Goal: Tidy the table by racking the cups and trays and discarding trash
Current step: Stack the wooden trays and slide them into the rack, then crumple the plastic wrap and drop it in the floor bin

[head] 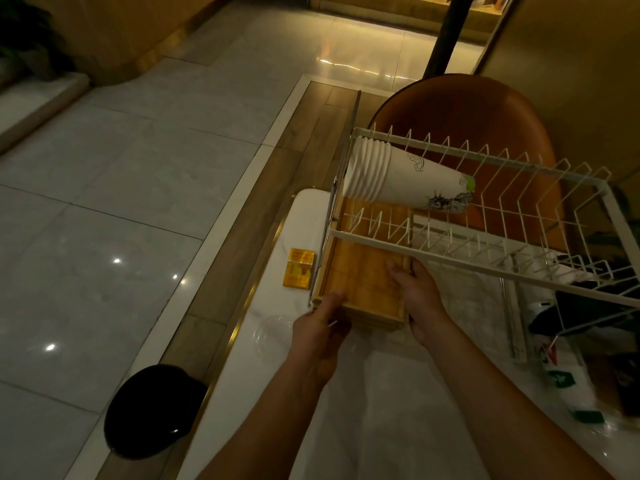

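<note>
White marble table carries a two-tier wire rack. A stack of wooden trays lies beneath the upper tier, its near end protruding. The left hand grips the near left corner, and the right hand grips the right edge with its thumb on top. Nested paper cups lie sideways on the upper tier. A yellow box lies just left of the rack.

A yellow box lies well apart from an orange chair.

Stacked cups lying on rack, trays beneath, box left of rack
</note>
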{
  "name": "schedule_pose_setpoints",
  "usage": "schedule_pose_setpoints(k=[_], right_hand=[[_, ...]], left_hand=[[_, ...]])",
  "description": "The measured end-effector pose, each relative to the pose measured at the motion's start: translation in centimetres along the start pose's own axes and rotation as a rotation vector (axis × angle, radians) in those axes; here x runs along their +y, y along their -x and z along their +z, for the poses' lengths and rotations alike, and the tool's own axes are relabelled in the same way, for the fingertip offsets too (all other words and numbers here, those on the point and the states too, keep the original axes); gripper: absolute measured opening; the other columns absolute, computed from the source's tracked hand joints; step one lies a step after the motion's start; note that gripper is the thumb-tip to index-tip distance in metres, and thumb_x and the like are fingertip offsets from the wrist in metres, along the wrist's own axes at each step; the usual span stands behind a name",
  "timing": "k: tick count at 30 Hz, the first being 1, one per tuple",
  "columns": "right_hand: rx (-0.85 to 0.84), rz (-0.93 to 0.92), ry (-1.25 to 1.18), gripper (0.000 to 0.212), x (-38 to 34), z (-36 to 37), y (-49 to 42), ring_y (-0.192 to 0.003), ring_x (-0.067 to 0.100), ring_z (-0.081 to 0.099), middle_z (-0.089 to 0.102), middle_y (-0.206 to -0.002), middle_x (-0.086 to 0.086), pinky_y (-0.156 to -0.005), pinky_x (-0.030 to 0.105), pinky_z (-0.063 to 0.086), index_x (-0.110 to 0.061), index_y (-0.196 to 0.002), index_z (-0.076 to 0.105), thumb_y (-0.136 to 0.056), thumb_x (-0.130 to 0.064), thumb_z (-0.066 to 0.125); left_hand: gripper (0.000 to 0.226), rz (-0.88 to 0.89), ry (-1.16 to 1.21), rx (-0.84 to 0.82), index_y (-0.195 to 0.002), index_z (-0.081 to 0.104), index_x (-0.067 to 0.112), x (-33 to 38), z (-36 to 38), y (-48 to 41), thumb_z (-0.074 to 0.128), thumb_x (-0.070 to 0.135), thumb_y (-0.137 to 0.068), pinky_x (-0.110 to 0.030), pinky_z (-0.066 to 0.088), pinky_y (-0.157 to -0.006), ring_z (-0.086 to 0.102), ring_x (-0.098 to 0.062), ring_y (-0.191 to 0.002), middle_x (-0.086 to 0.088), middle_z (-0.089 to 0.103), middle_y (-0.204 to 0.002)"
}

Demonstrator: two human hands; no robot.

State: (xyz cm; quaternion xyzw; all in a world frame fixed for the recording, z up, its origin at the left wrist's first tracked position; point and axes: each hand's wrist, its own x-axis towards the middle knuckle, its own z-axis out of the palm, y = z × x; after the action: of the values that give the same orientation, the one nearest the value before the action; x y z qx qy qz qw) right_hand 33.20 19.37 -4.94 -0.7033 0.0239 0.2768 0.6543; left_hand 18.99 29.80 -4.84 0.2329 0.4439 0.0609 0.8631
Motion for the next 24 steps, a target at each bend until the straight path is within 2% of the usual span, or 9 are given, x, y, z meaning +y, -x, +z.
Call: schedule_pose_setpoints(k=[2,4,7,11,15,18,20,22,24], right_hand=[[0.005,-0.002,0.003,0.029,0.0,0.0,0.0,-0.107,0.019,0.066,0.069,-0.117,-0.005,-0.092,0.047,0.055,-0.035,-0.113,0.063,-0.086,-0.040,0.068],[0.005,-0.008,0.005,0.029,0.0,-0.1,0.1,-0.106,0.017,0.066,0.070,-0.116,-0.006,-0.090,0.045,0.055,-0.036,-0.113,0.063,-0.085,-0.041,0.068],[-0.005,-0.003,0.032,0.029,-0.2,-0.1,0.2,-0.107,0.017,0.065,0.067,-0.117,-0.007,-0.091,0.043,0.054,-0.038,-0.113,0.060,-0.086,-0.043,0.067],[-0.001,-0.010,0.065,0.025,-0.5,0.2,0.2,-0.108,0.018,0.063,0.065,-0.115,-0.009,-0.092,0.044,0.053,-0.038,-0.108,0.057,-0.086,-0.042,0.067],[0.012,-0.014,0.090,0.036,-0.8,0.4,0.6,-0.112,0.021,0.062,0.064,-0.123,-0.002,-0.099,0.048,0.050,-0.031,-0.121,0.055,-0.087,-0.041,0.066],[0.000,-0.008,0.076,0.042,-1.3,0.2,1.3,-0.113,0.020,0.061,0.064,-0.125,-0.001,-0.100,0.048,0.050,-0.025,-0.127,0.058,-0.090,-0.043,0.062],[-0.015,-0.008,0.053,0.041,-1.6,-0.1,2.2,-0.112,0.018,0.063,0.066,-0.123,-0.002,-0.096,0.042,0.052,-0.026,-0.127,0.060,-0.092,-0.046,0.057],[-0.024,-0.001,0.033,0.030,-1.7,-0.6,3.4,-0.104,0.016,0.068,0.071,-0.114,-0.005,-0.082,0.032,0.057,-0.030,-0.115,0.066,-0.095,-0.048,0.052],[0.014,0.008,0.034,0.022,-1.3,-1.7,5.0,-0.102,0.018,0.068,0.072,-0.109,-0.002,-0.082,0.033,0.056,-0.032,-0.102,0.068,-0.097,-0.044,0.049]], left_hand=[[0.051,-0.002,0.007,-0.004,-0.100,0.057,0.018,0.0,0.0,0.1,0.085,0.027,-0.058,-0.042,0.058,-0.081,0.062,-0.035,-0.106,-0.015,0.063,-0.116],[0.052,-0.007,0.024,-0.002,-0.100,0.057,0.017,0.0,0.0,0.3,0.085,0.027,-0.057,-0.041,0.057,-0.079,0.062,-0.036,-0.107,-0.016,0.062,-0.118],[0.058,-0.017,0.037,-0.003,-0.105,0.056,0.015,0.0,0.1,0.4,0.085,0.028,-0.056,-0.045,0.056,-0.088,0.060,-0.037,-0.109,-0.017,0.061,-0.119],[0.064,-0.033,-0.002,0.019,-0.117,0.050,0.016,-0.1,0.1,0.3,0.084,0.033,-0.065,-0.050,0.052,-0.098,0.059,-0.037,-0.113,-0.016,0.060,-0.120],[0.077,-0.038,-0.087,0.029,-0.125,0.046,0.017,0.0,0.0,0.5,0.083,0.044,-0.063,-0.053,0.048,-0.103,0.055,-0.038,-0.123,-0.015,0.057,-0.127],[0.093,-0.027,-0.163,0.023,-0.138,0.044,0.016,0.4,-0.4,1.1,0.079,0.055,-0.061,-0.054,0.048,-0.104,0.054,-0.036,-0.124,-0.013,0.055,-0.128],[0.099,-0.001,-0.216,0.042,-0.144,0.041,0.013,0.6,-1.1,1.8,0.077,0.058,-0.064,-0.053,0.050,-0.102,0.054,-0.037,-0.125,-0.016,0.052,-0.136],[0.093,0.078,-0.293,0.089,-0.146,0.041,0.013,0.6,-2.5,2.6,0.076,0.057,-0.071,-0.049,0.055,-0.095,0.057,-0.033,-0.122,-0.016,0.052,-0.139],[0.065,0.242,-0.461,0.162,-0.138,0.050,0.022,0.3,-4.7,3.6,0.075,0.046,-0.083,-0.039,0.059,-0.084,0.062,-0.022,-0.110,-0.012,0.058,-0.132]])
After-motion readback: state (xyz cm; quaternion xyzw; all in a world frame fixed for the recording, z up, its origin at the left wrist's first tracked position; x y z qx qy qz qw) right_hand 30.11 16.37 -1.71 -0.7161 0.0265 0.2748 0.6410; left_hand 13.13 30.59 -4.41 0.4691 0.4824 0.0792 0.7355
